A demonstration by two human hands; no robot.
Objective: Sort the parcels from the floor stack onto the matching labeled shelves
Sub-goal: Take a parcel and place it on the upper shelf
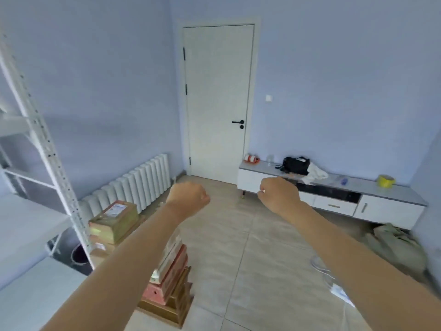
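Pale blue walls, a white door [218, 101] at the far end, beige tiled floor [262, 247]. White radiator [140, 185] along the left wall; white metal shelves [35, 144] at the left edge. Low white cabinet [334, 199] at right, carrying a black bag [294, 165], a yellow tape roll [385, 180] and a red-and-white tape dispenser [251, 158].

Both bare arms stretched forward at mid-height. Left hand [188, 195] with fingers curled into a loose fist, holding nothing. Right hand [278, 193] likewise curled, nothing seen in it, though the fingertips are turned away and partly hidden.

Floor stack of parcels [168, 283] directly below the left forearm: brown and pink boxes, piled unevenly. Second pile [114, 222] beside the radiator, near the shelf post, topped by a taped brown box with a label, possibly a shipping label; blurred.
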